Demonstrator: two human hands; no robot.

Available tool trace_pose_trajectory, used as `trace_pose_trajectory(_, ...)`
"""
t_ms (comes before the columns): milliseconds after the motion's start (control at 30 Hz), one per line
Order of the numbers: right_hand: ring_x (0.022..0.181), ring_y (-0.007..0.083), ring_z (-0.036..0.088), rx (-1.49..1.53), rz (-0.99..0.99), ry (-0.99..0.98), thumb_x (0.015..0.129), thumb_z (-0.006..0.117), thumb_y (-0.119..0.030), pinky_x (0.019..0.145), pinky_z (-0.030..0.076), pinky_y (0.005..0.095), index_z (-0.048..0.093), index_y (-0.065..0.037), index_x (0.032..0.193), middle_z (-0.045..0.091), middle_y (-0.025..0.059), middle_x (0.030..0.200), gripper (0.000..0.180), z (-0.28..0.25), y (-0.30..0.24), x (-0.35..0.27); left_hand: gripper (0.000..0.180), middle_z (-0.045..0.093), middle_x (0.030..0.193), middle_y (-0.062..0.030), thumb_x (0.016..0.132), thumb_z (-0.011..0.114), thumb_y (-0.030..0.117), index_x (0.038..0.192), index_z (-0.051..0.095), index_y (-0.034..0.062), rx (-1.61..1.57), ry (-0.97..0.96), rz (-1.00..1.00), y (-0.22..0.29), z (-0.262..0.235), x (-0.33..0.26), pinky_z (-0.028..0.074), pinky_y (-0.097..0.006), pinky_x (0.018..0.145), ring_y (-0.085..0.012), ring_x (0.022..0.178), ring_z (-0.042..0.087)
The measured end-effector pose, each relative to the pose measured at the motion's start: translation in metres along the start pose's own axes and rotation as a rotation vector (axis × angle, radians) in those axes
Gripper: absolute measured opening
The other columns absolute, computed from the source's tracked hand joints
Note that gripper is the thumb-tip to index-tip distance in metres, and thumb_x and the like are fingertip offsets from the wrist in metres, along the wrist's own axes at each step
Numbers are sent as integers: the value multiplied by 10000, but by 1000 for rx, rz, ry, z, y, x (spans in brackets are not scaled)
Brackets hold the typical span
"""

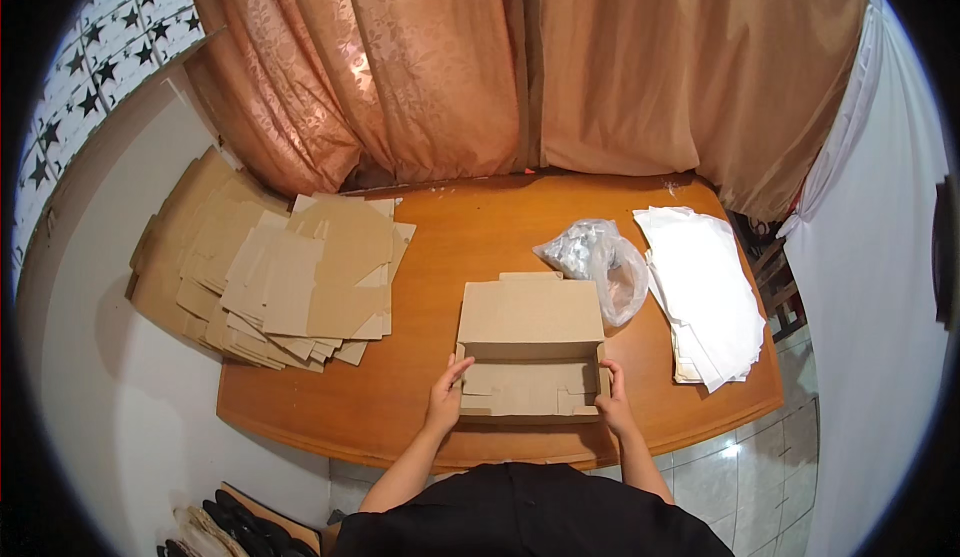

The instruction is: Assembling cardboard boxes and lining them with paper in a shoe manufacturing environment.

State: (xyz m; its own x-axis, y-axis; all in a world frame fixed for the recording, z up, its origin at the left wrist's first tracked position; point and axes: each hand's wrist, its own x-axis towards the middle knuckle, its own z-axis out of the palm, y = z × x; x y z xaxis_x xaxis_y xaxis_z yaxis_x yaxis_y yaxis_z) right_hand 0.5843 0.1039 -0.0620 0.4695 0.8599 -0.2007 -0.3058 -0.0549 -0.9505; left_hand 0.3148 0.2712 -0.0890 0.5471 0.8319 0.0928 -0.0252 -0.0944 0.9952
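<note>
A brown cardboard box stands near the front edge of the wooden table, its lid raised at the back and its inside bare. My left hand grips the box's left side wall, thumb toward the inner side. On the opposite wall, my right hand holds the box in the same way, its fingers partly hidden by the cardboard. Just behind the box's right corner lies a clear plastic bag with small silvery-grey items in it, too unclear to name.
Flattened cardboard pieces are piled at the table's left, against the wall. A stack of white paper sheets lies on the right. Orange-brown curtains hang behind the wooden table. Dark items sit below at the lower left.
</note>
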Motion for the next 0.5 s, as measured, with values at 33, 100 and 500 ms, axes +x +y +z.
trace_pose_trajectory(33, 1231, 250, 361, 2, -4, 16, 606, 396, 93, 1021, 295, 312, 394, -93, 1252, 386, 134, 1292, 672, -6, 8, 6, 550, 519, 1281, -182, 735, 303, -193, 1166, 576, 11, 41, 139, 10, 7, 17, 4, 180, -344, 1107, -279, 1359, 285)
trace_pose_trajectory(100, 1255, 302, 351, -448, -315, 79, 607, 359, 114, 1055, 266, 343, 449, -85, 1190, 380, 179, 1293, 623, -18, 30, 20, 505, 548, 1238, -188, 743, 326, -170, 1123, 602, 18, 222, 102, 117, 17, 22, 12, 242, -371, 1082, -307, 1335, 324)
trace_pose_trajectory(500, 1262, 329, 376, -439, -234, 430, 812, 594, -129, 1061, 262, 456, 398, -19, 1310, 443, 203, 1297, 547, -77, -16, 57, 144, 646, 895, -52, 779, 683, 267, 827, 686, 131, 962, -400, 375, 21, 11, 5, 377, -419, 940, -218, 871, 616)
